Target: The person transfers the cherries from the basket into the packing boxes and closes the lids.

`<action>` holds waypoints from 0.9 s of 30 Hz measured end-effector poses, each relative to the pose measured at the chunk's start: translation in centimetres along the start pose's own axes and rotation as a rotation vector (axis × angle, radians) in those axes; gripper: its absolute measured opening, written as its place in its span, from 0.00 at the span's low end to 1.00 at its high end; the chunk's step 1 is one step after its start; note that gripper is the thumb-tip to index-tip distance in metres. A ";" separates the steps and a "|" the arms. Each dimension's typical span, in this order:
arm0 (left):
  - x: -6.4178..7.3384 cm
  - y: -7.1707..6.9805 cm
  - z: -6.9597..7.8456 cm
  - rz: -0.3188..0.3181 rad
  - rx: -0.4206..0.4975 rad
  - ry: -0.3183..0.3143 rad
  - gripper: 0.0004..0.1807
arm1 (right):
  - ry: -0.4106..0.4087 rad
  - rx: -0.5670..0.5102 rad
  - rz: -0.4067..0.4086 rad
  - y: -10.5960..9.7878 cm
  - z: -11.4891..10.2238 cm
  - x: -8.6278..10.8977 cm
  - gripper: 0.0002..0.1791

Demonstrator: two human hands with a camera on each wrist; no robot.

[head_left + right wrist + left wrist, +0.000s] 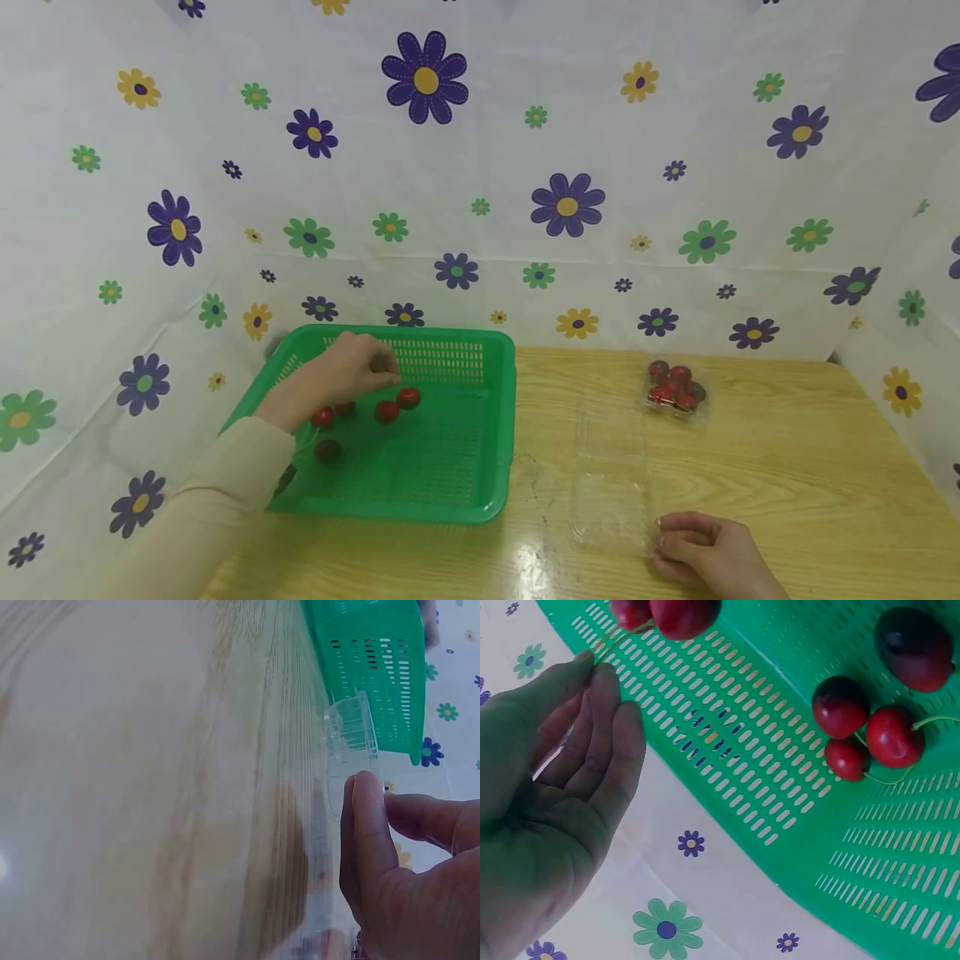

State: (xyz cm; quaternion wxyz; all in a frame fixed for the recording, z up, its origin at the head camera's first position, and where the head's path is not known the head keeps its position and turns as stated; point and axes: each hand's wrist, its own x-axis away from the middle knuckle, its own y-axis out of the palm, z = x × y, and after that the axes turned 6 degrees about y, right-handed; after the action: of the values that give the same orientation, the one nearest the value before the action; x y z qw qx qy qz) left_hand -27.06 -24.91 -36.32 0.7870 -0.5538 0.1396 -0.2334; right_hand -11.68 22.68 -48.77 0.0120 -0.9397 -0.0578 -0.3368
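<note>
My left hand (347, 367) is over the green basket (498, 433), pinching thin stems between thumb and fingertips. From these stems hangs a pair of red cherries (684, 615), seen at the top of the left wrist view. Other cherries (895, 736), some dark and some bright red, lie in the basket, partly hidden by the arm in the head view. At the front right, my right hand (712, 550) grips the near right edge of a clear plastic clamshell box (609, 500). The box lies unfolded on the table, with no fruit visible in it.
A second clear box (677, 390) filled with cherries stands farther back on the wooden table (810, 467). Flower-patterned white cloth (480, 150) surrounds the table at the back and sides. The basket's right wall rises between the cherries and the unfolded box.
</note>
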 end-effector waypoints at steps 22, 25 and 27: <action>2.1 -1.8 4.3 0.035 -0.021 0.052 0.05 | 0.003 -0.014 0.015 0.2 0.0 0.2 0.24; 2.7 -1.8 4.8 0.067 -0.013 0.059 0.05 | -0.001 -0.018 0.005 0.2 0.0 0.2 0.24; 3.1 -1.8 5.2 0.085 -0.006 0.058 0.05 | -0.003 -0.015 0.007 0.3 0.0 0.2 0.24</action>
State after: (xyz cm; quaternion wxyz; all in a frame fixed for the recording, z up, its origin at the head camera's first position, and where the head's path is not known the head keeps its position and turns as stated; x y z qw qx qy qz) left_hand -22.32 -22.83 -32.72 0.7901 -0.5428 0.1865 -0.2152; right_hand -11.49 22.43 -48.60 0.0058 -0.9405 -0.0520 -0.3358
